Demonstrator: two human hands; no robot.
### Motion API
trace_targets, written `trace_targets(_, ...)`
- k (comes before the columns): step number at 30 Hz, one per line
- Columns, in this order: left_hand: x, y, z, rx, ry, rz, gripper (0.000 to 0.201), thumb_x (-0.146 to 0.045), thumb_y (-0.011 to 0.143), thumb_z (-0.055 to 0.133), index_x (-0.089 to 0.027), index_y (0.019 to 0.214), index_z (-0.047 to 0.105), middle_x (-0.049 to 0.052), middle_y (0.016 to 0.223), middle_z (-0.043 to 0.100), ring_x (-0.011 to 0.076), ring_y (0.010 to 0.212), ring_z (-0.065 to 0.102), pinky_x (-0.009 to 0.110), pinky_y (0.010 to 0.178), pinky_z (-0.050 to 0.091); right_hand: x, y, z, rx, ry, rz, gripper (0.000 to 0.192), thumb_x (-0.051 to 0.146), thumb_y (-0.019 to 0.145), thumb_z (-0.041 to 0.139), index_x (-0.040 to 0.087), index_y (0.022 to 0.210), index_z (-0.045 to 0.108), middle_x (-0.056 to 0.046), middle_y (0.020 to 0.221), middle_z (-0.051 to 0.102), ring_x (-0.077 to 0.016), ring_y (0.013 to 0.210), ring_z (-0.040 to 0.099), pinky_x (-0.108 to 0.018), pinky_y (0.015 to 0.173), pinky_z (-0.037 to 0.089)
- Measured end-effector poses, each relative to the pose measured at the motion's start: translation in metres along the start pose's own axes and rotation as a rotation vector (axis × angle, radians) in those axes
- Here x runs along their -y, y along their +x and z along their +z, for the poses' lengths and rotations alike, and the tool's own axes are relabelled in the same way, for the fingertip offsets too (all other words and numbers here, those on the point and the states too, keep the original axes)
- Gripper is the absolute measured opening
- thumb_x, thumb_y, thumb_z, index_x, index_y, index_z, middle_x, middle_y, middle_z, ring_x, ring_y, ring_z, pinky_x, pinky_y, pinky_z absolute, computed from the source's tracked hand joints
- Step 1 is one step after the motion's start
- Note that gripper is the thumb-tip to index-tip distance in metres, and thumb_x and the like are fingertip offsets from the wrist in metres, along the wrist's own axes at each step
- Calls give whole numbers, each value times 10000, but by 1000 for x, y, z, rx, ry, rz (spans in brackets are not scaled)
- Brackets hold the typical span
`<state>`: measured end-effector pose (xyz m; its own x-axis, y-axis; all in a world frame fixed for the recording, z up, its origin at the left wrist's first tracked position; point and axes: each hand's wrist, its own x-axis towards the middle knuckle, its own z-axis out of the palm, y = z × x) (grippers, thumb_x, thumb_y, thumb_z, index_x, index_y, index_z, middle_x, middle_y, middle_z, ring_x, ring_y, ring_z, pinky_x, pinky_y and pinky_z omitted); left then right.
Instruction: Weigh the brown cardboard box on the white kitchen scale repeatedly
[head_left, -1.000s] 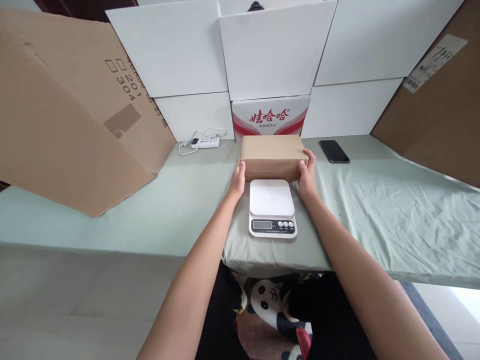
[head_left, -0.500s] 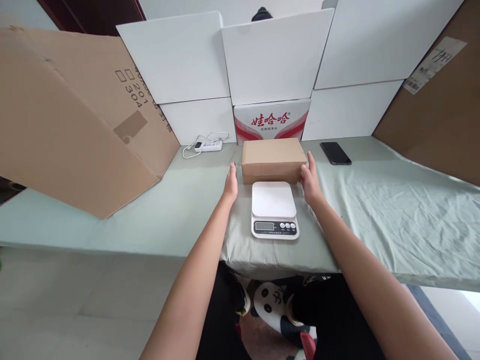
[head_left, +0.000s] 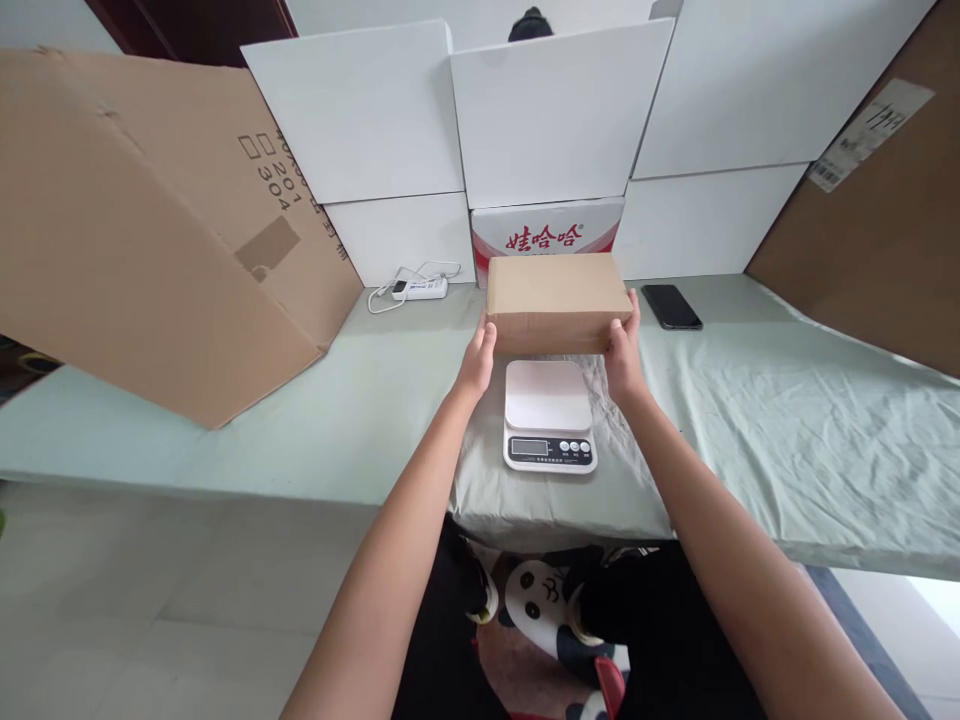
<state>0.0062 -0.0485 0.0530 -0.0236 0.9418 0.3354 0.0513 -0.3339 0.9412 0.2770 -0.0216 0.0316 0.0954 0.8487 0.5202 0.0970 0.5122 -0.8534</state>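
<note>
The brown box is now clamped between both hands, left hand and right hand pressing its ends; half a second ago the palms stood off it. It sits higher, seemingly lifted off the bench, above and behind the scale between the wrists.

**Cardboard, cloth and plastic**

The small brown rectangular cardboard box looks matt and smooth. The white plastic kitchen scale has a smooth, faintly glossy top. The pale green cloth table cover is matt and creased. The black phone shines like glass. The large tan corrugated cardboard sheet is dull and scuffed.
</note>
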Motion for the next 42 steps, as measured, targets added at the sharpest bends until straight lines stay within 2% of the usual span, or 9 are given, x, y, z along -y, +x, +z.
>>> trace_targets(3, -30, -17, -1, 31, 0, 67, 982, -987, 955, 453, -332, 1681, 545, 79, 1844, 509, 350, 1797, 334, 510, 1478, 267, 31, -8, -6, 6, -8, 27, 1001, 888, 995, 501, 493, 1824, 105, 15, 1965, 191, -313, 1842, 195, -687, 1492, 197)
trace_targets(6, -45, -44, -3, 46, -14, 96, 964, -975, 960, 470, -338, 1681, 519, 101, 1819, 533, 364, 1740, 439, 520, 1445, 340, 62, -31, -12, 36, -44, -10, 976, 854, 1018, 501, 489, 1828, 98, 24, 1975, 146, -323, 1854, 145, -696, 1500, 155)
trace_targets(10, -43, -90, -5, -3, -51, 99, 922, -969, 979, 428, -330, 1638, 511, 132, 1801, 524, 373, 1735, 433, 557, 1421, 373, 86, -79, -22, 35, -90, 14, 993, 809, 1017, 568, 431, 1836, 152, -12, 1969, 180, -362, 1859, 96, -690, 1511, 108)
trace_targets(13, -35, -121, -5, -4, -36, 106, 904, -963, 984, 413, -344, 1639, 487, 132, 1814, 492, 375, 1752, 398, 557, 1412, 386, 89, -111, -28, 7, -108, 69, 957, 775, 1040, 565, 429, 1833, 156, -16, 1962, 200, -358, 1857, 114, -657, 1520, 133)
trace_targets(16, -26, -137, -9, 15, -8, 77, 927, -963, 967, 453, -345, 1658, 456, 161, 1767, 531, 403, 1701, 466, 590, 1378, 422, 85, -131, -29, 28, -121, 105, 967, 783, 1038, 567, 415, 1831, 154, -36, 1961, 205, -363, 1850, 153, -656, 1515, 166)
trace_targets(20, -20, -137, -13, 9, -10, 72, 921, -948, 974, 471, -341, 1665, 440, 174, 1716, 576, 414, 1686, 480, 605, 1359, 427, 80, -137, -26, 65, -88, 141, 1002, 823, 1009, 573, 428, 1825, 145, -37, 1963, 197, -385, 1846, 172, -704, 1502, 171)
trace_targets(26, -26, -126, -7, 34, -6, 36, 943, -973, 966, 436, -346, 1670, 433, 168, 1760, 541, 411, 1670, 504, 583, 1363, 422, 76, -130, -29, 40, -104, 117, 976, 780, 1020, 602, 456, 1824, 153, -12, 1966, 210, -381, 1848, 169, -675, 1502, 227)
trace_targets(35, -25, -127, -7, 22, -5, 42, 954, -968, 961, 464, -355, 1691, 421, 155, 1781, 527, 408, 1684, 492, 580, 1387, 402, 75, -130, -30, 47, -107, 98, 941, 769, 1036, 581, 478, 1819, 148, 1, 1968, 195, -379, 1851, 151, -724, 1504, 131)
trace_targets(42, -24, -125, -6, 16, -9, 59, 933, -940, 984, 469, -346, 1703, 425, 159, 1798, 515, 396, 1702, 479, 577, 1400, 396, 80, -130, -30, 49, -120, 87, 943, 779, 1032, 566, 464, 1820, 154, -22, 1952, 260, -390, 1844, 184, -728, 1487, 220)
